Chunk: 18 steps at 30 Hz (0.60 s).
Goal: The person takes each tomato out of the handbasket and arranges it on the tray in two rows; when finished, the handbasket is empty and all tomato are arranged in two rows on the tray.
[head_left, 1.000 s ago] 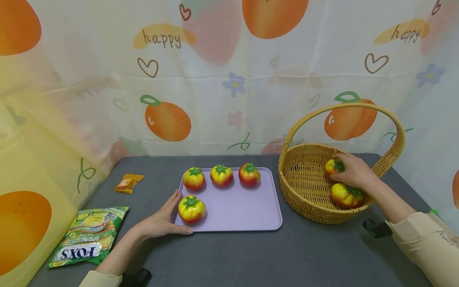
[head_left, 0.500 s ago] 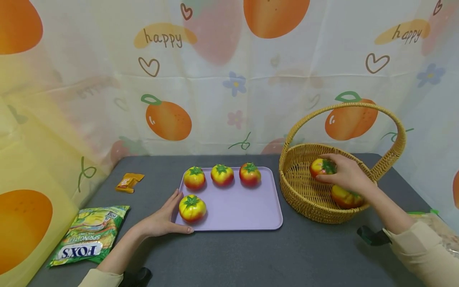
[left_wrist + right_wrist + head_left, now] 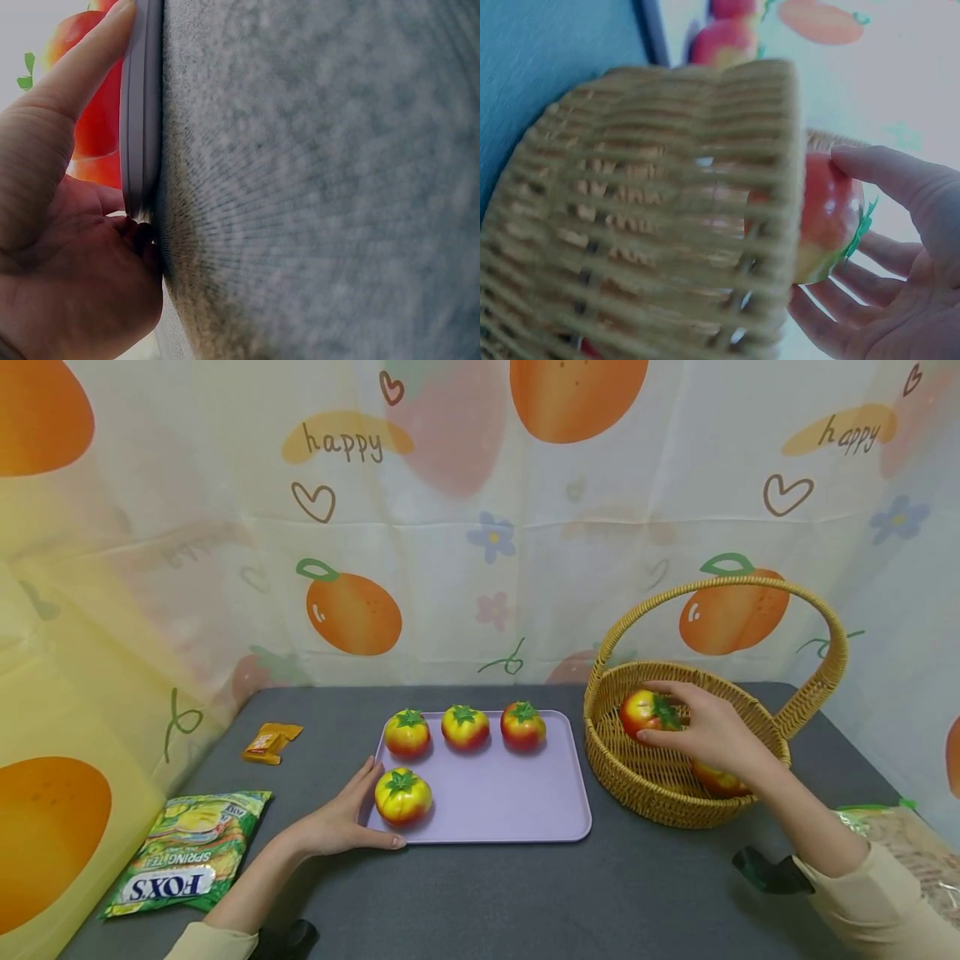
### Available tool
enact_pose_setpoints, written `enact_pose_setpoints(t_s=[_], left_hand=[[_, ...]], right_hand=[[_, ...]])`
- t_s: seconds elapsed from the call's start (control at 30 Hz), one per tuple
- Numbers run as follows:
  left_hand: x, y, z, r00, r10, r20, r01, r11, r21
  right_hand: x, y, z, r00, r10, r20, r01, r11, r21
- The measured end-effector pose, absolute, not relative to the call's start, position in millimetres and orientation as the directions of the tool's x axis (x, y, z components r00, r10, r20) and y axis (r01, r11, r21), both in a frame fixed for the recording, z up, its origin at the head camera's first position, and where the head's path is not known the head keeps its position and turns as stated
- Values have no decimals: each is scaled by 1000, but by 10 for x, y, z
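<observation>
My right hand (image 3: 712, 727) holds a glossy red-and-yellow tomato (image 3: 640, 713) with a green leafy top between thumb and fingers, inside the handled wicker basket (image 3: 648, 800). Beneath that hand, a second tomato (image 3: 714, 780) lies in the basket, partly hidden. The right wrist view shows the held tomato (image 3: 829, 210) beyond the woven wall. My left hand (image 3: 341, 822) grips the near left corner of the lilac tray (image 3: 510, 802), its thumb along the front rim and its fingers at the left side. One tomato (image 3: 402, 796) sits near that corner; three more line the tray's back.
At the left lie a green snack packet (image 3: 187, 852) and a small orange wrapped sweet (image 3: 272, 742). A clear bag (image 3: 903, 843) is partly hidden by the right sleeve. The basket's tall handle (image 3: 836, 647) arches over its opening. A printed cloth (image 3: 450, 543) hangs behind the table.
My right hand has moved left across the basket with the tomato and lifted slightly, and more of the clear bag shows. My left hand and the tray have stayed put.
</observation>
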<state>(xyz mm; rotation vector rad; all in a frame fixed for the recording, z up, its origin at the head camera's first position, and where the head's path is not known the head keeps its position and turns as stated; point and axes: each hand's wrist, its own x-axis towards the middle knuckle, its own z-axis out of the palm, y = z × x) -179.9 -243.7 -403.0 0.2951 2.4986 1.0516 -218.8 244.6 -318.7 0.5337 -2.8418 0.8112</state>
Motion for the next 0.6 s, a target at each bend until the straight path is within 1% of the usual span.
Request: enact_pose_setpoints(t_s=[0.3,0.6], left_hand=[[-1797,-2442,-4042,-896,338,-289,33,697,716],[-1790,-2432,-4029,-899,342,-275,57,713,699]], right_hand=[[-2053,2244,-3146,-911,-311,269,-409,754,-514],[-2003,1975,-3139,-881,-376,288,-473,677,-563]])
